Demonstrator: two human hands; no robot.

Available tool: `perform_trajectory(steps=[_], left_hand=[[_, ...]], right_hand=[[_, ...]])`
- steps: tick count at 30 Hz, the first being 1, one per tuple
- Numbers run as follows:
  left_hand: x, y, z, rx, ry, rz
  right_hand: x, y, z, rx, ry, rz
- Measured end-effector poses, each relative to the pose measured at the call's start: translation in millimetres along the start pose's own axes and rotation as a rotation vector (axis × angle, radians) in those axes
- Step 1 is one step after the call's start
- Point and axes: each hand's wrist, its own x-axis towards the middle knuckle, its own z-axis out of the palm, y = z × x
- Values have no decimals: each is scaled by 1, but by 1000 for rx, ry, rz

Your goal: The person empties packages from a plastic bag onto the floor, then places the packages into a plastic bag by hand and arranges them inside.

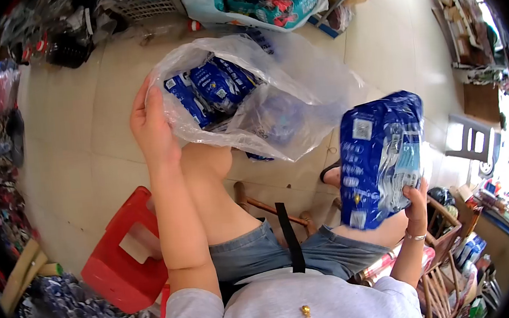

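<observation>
A large clear plastic bag [316, 101] spreads out in front of my knees, its mouth facing me. My left hand [153, 116] grips the bag's rim on the left side, fingers partly hidden behind the plastic. Inside lie several blue printed packs [222, 82]. To the right of the bag, my right hand [417, 204] pinches the lower right edge of another blue plastic-wrapped pack [370, 154], raised above my thigh. White print and square codes show on that pack; its contents cannot be made out.
A red plastic stool [119, 252] stands at my left. White bags with teal packs [288, 2] sit at the far side. A grey stool [470, 138] and a wooden rack [443, 275] are on the right. Piled goods [91, 303] line the left.
</observation>
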Motion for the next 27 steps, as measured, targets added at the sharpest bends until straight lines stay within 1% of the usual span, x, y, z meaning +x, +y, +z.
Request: perform_trajectory(steps=[1, 3, 5, 6, 8, 9, 10, 11, 12, 13, 15, 16, 17, 18, 19, 20, 21, 23, 24, 25, 26, 27], left_hand=[[0, 0, -6, -24, -19, -22], [-2, 0, -14, -60, -14, -34], [-4, 3, -17, -89, -11, -44], [-5, 4, -16, -134, -16, -55], [-4, 1, -21, -211, -41, -80], [-3, 2, -23, -220, -28, -71], [-3, 6, -26, -122, -44, -35], [-4, 10, -30, -21, -60, -5], [-4, 16, -34, -34, -55, -61], [-2, 17, -38, -40, -44, -66], [2, 15, -42, -203, -118, -156], [2, 16, -42, -209, -103, -164], [2, 19, -40, -223, -137, -178], [2, 20, -38, -235, -175, -195], [2, 20, -36, -236, -167, -205], [3, 21, -34, -181, -165, -183], [4, 22, -33, -125, -162, -161], [4, 22, -32, -151, -138, -138], [4, 22, -31, -179, -125, -107], [4, 22, -31, -173, -127, -121], [6, 22, -32, -135, -91, -83], [8, 23, -32, -97, -57, -42]], right_hand=[[-1, -16, 16, -17, -7, -15], [8, -42, 57, 159, -220, 97], [26, -59, 123, 200, -262, 246], [53, -40, 141, 52, -383, 236], [87, -30, 189, -53, -526, 257], [106, -34, 208, 56, -580, 339], [125, -39, 227, 159, -627, 428], [156, -29, 237, 331, -695, 574], [183, -21, 242, 360, -631, 539], [206, -19, 244, 390, -565, 504], [239, -39, 248, 260, -473, 384], [250, -46, 251, 8, -299, 238], [260, -51, 254, -241, -125, 89], [272, -54, 259, -453, -84, -143], [281, -56, 263, -656, -43, -381], [285, -57, 262, -885, 24, -474], [275, -60, 269, -890, 15, -467], [249, -57, 287, -1145, 113, -499], [253, -37, 288, -1219, 141, -531], [259, -14, 286, -1299, 137, -521], [271, 20, 277, -1262, 100, -562], [270, 32, 276, -1222, 65, -604]])
